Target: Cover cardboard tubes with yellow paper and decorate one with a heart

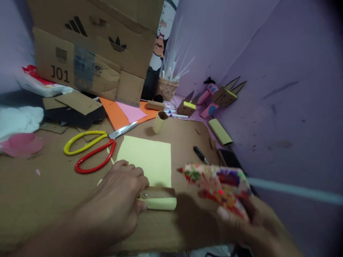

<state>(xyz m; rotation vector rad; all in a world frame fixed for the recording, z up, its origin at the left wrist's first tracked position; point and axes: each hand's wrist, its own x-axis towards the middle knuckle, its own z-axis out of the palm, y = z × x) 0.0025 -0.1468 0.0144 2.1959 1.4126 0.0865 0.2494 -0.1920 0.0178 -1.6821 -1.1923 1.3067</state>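
My left hand [118, 194] is closed around the end of a cardboard tube [159, 198] that lies on the near edge of a pale yellow paper sheet [147, 159]; the paper is partly rolled around the tube. My right hand [249, 217] grips a glue gun with a colourful floral pattern [219, 187], its nozzle pointing left towards the tube. The right hand and the gun are blurred by motion.
Scissors with yellow and red handles [91, 150] lie left of the sheet on the cardboard work surface [40, 189]. A yellow-wrapped tube [160, 122] stands behind it, a black marker [200, 155] to the right. Cardboard boxes [91, 50], orange and pink paper [125, 112], a basket of sticks [167, 87] and paper-craft figures [214, 98] fill the back.
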